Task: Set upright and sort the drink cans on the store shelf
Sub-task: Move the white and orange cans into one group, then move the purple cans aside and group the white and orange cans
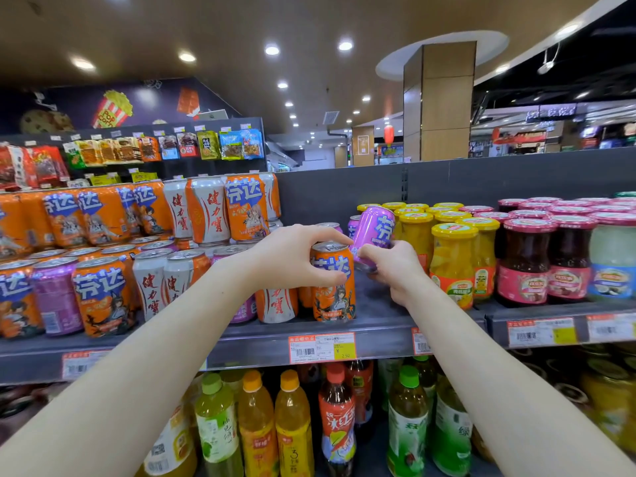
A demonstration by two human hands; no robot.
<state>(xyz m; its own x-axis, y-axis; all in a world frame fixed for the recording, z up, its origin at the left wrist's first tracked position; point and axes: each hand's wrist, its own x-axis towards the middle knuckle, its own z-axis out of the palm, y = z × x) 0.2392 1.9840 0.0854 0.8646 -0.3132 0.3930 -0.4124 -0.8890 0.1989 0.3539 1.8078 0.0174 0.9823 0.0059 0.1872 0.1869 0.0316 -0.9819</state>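
An orange drink can (333,290) stands upright near the front of the grey shelf (378,330). My left hand (292,258) grips its top rim with curled fingers and thumb. My right hand (392,266) holds a purple can (373,230) by its lower end, tilted and lifted off the shelf just right of the orange can. Another purple can (352,227) stands behind it, mostly hidden. To the left, orange, purple and white-and-orange cans (103,290) stand in rows, with a second layer stacked on top at the back.
Yellow-lidded fruit jars (452,259) and pink-lidded dark jars (526,259) crowd the shelf right of my right hand. Bottled drinks (292,425) fill the shelf below. Price tags (321,347) line the shelf edge. Snack packets (206,146) hang on a rack behind.
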